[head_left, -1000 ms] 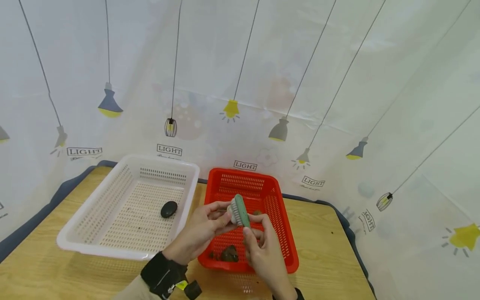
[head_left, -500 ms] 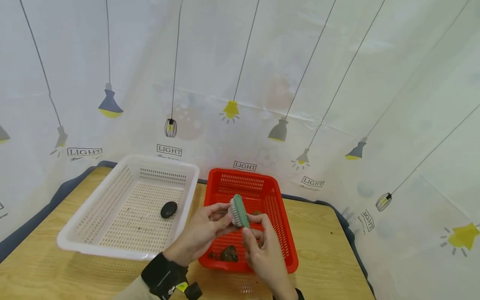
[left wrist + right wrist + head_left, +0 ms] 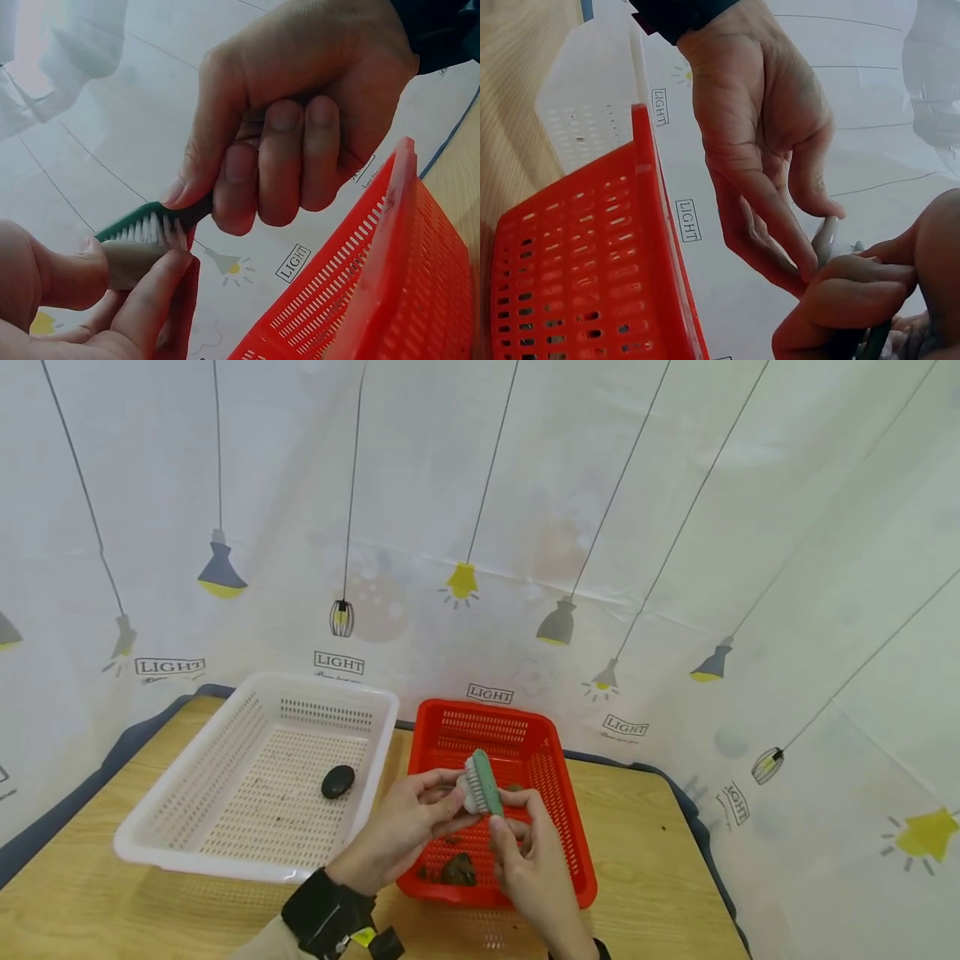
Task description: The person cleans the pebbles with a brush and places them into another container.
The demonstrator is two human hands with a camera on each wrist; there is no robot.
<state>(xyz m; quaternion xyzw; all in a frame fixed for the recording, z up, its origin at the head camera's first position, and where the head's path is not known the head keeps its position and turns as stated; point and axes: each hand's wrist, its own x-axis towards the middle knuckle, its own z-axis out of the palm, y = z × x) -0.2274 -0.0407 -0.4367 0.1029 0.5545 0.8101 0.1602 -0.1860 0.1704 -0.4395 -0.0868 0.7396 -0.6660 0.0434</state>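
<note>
My left hand (image 3: 397, 827) pinches a smooth, pale greyish stone (image 3: 127, 264) between thumb and fingers, over the red basket (image 3: 583, 860). In my right hand (image 3: 534, 870) is the handle of a small green scrubbing brush (image 3: 489, 783) with white bristles, gripped with the thumb along it and the fingers curled under. The bristles (image 3: 150, 229) press against the stone's upper face in the left wrist view. From the right wrist, the stone shows edge-on at the left fingertips, and the brush is mostly hidden behind the right fingers.
A dark, wet-looking stone (image 3: 458, 870) and smaller brown bits lie in the red basket. To its left stands a white perforated basket (image 3: 127, 843) holding one black oval stone (image 3: 337, 782). Both stand on a wooden table (image 3: 637, 877) before a lamp-printed curtain (image 3: 480, 485).
The brush has shifted slightly left across the stone and then back right, with the right hand moving along. The left hand and stone stay nearly in place.
</note>
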